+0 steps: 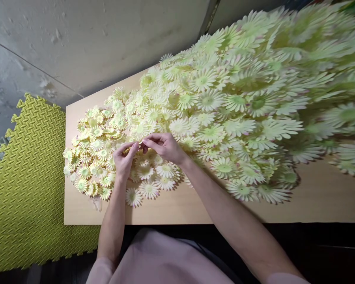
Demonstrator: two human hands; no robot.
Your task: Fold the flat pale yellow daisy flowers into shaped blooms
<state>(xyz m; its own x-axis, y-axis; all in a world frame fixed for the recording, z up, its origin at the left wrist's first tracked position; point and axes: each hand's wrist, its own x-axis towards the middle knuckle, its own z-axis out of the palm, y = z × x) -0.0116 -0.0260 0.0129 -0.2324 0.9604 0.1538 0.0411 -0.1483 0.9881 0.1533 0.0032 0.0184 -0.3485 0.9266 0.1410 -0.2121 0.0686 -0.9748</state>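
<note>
Both my hands meet over a heap of pale yellow-green artificial daisy flowers. My left hand (124,157) pinches with thumb and forefinger. Close against it, my right hand (164,146) pinches from the other side. A tiny pale piece shows between the fingertips, too small to name. Small flower heads (97,144) lie piled to the left of my hands. Larger flower heads (207,100) spread in a thick layer to the right. A few loose daisies (149,189) rest on the table just below my fingers.
The flowers cover much of a light wooden table (165,211). A yellow foam mat (32,177) with interlocking edges stands at its left. Behind runs a grey, stained wall (106,39). A scrap of clear plastic (97,204) lies near the left front of the pile.
</note>
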